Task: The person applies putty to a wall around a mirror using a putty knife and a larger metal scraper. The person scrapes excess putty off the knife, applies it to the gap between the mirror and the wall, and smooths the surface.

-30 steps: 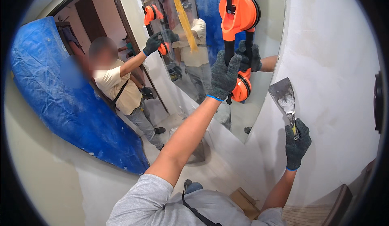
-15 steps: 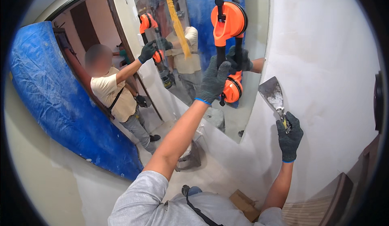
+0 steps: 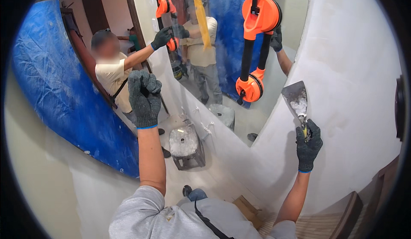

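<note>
My left hand [image 3: 145,100], in a dark grey knit glove, is raised in front of the co-worker with its fingers curled in. Nothing shows in it, and it touches nothing. My right hand [image 3: 308,146], gloved alike, grips the handle of a wide putty knife [image 3: 296,97]. White compound is smeared on its blade, which points up beside the mirror's edge. On the large mirror [image 3: 274,89] against the wall sits an orange double suction lifter [image 3: 247,59] with a black handle, free of my hands. A second orange suction lifter [image 3: 166,7] is farther left, with a co-worker's gloved hand [image 3: 161,38] at it.
A co-worker [image 3: 112,70] in a cream shirt stands by the doorway at left. Blue sheeting [image 3: 64,85] covers a long panel beside me. A spattered stool [image 3: 185,142] stands below the mirror. Yellow tape [image 3: 200,16] runs down the glass. Cardboard [image 3: 247,209] lies near my feet.
My left hand has let go of the near suction lifter and moved left, away from the mirror. My right hand still holds the putty knife beside the mirror's edge. The view has shifted.
</note>
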